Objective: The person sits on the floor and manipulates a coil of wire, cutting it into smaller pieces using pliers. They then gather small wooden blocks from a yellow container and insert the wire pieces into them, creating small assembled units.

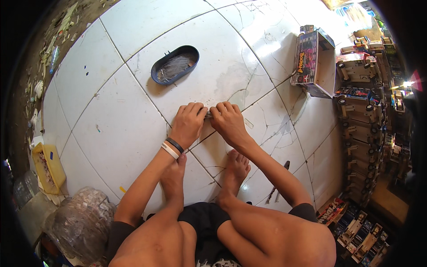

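Between our left hand [190,119] and right hand [228,121], in the head view, sits a small grey piece [207,115], pinched by the fingertips of both. Our fingers cover most of it, so we cannot tell its full shape. As far as we can judge, the handling is under way: the piece is gripped and not yet put down. Beyond our hands and slightly left, a dark blue oval tray [172,54] holds plenty of thin pieces [178,66]; how many have been dealt with, we cannot tell. Just right of our right hand, a clear strip [249,123] lies on the tiled floor [120,115].

Our left forearm [147,184] reaches up and rightward, two wristbands [172,147] at its wrist, while our right forearm [275,171] slants up and leftward to meet it. Our hands nearly touch, backs up, fingers curled downward, low over the tiles.
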The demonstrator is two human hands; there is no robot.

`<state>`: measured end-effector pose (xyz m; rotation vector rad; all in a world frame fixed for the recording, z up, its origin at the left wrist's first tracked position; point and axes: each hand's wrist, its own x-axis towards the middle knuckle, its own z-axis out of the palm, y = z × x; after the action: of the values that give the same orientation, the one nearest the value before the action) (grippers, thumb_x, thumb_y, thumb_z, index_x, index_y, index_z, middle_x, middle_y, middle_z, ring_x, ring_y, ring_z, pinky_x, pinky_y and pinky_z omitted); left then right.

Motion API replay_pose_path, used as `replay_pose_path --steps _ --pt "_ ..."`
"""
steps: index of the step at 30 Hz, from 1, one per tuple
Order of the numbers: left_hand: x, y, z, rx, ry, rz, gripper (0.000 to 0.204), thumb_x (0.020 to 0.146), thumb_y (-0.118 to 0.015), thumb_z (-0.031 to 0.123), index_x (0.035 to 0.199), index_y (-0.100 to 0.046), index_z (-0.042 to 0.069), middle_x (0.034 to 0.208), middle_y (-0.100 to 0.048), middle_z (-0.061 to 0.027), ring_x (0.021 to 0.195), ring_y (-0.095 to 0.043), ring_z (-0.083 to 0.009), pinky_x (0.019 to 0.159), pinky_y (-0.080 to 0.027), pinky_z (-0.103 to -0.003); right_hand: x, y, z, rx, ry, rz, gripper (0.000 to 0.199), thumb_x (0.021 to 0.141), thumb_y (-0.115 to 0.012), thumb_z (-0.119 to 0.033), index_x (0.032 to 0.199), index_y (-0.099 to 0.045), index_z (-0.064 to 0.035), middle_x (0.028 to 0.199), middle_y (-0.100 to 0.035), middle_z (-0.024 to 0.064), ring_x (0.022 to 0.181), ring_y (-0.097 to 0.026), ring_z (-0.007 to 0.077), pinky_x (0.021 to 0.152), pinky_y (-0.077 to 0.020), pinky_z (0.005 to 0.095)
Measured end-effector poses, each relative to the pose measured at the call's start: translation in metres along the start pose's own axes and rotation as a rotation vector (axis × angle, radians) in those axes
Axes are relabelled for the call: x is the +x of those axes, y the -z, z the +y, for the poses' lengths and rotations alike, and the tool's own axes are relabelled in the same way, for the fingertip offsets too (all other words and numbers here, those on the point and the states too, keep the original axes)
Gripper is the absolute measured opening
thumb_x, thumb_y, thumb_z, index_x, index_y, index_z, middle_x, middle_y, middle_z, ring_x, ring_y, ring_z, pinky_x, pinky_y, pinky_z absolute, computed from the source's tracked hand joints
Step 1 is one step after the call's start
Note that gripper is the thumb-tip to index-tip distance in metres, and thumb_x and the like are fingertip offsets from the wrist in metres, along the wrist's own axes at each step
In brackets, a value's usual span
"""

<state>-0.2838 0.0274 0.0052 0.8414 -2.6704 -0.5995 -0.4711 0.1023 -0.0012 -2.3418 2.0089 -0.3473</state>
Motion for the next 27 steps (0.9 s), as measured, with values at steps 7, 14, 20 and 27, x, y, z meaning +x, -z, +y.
replay_pose_path --steps 7,14,20,27 --pt "0.010 -0.012 -0.003 0.244 -0.150 0.078 0.023 0.092 -0.065 0.012 0.113 -0.065 0.005 0.111 -0.062 -0.0081 0.109 -0.060 -0.0240 0.098 -0.049 -0.038 0.011 -0.001 0.012 -0.024 0.121 -0.060 0.005 0.083 -0.067 -0.010 0.088 -0.066 -0.0084 0.089 -0.062 0.0065 0.089 -0.064 0.0235 0.078 -0.0494 0.0375" --pt "0.019 -0.035 -0.007 0.404 -0.123 0.000 0.014 0.094 -0.061 0.016 0.106 -0.060 0.009 0.101 -0.056 -0.0059 0.100 -0.057 -0.0211 0.086 -0.047 -0.034 0.006 0.024 0.023 0.359 -0.181 -0.089 0.047 0.085 -0.087 -0.022 0.128 -0.072 -0.0120 0.116 -0.075 0.0072 0.117 -0.067 0.0273 0.097 -0.0493 0.0409" --pt "0.039 -0.027 -0.028 0.225 -0.228 -0.129 0.010 0.096 -0.060 0.012 0.102 -0.057 0.005 0.102 -0.056 -0.0099 0.095 -0.062 -0.0244 0.081 -0.057 -0.035 -0.014 0.036 0.044 0.574 -0.311 0.109 0.037 0.089 -0.086 -0.015 0.122 -0.074 -0.0037 0.117 -0.077 0.0137 0.110 -0.072 0.0332 0.096 -0.0561 0.0414" --pt "0.044 0.004 -0.038 -0.033 -0.104 -0.124 0.012 0.095 -0.057 0.000 0.105 -0.050 -0.001 0.103 -0.055 -0.0192 0.098 -0.064 -0.0375 0.084 -0.058 -0.045 -0.046 0.023 0.034 0.540 -0.451 0.161 0.031 0.094 -0.077 -0.012 0.123 -0.073 -0.0039 0.120 -0.074 0.0130 0.113 -0.067 0.0327 0.098 -0.0525 0.0431"
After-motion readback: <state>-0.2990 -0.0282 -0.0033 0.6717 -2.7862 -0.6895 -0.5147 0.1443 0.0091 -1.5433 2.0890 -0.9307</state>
